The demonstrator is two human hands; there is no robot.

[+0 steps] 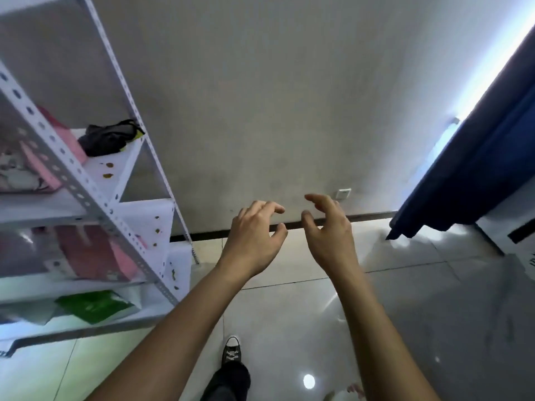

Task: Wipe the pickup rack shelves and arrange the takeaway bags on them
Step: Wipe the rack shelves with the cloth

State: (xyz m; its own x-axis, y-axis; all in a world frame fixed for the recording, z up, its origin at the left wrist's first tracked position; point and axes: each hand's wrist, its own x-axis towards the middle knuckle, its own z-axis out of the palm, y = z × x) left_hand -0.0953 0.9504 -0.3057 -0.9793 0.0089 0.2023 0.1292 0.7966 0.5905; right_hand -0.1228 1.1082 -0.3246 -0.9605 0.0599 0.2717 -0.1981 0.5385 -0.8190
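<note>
Rack half out of view

The rack (86,195) runs off the left edge; its pink bags (43,166) are blurred behind the post.

Bare grey wall (275,96) and glossy tiled floor (405,299) ahead: open. White perforated-steel rack (95,195) blocks left, dark blue curtain (469,175) blocks right.

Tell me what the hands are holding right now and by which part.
Nothing. The left hand and right hand hang in the air with loosely curled fingers.
</note>
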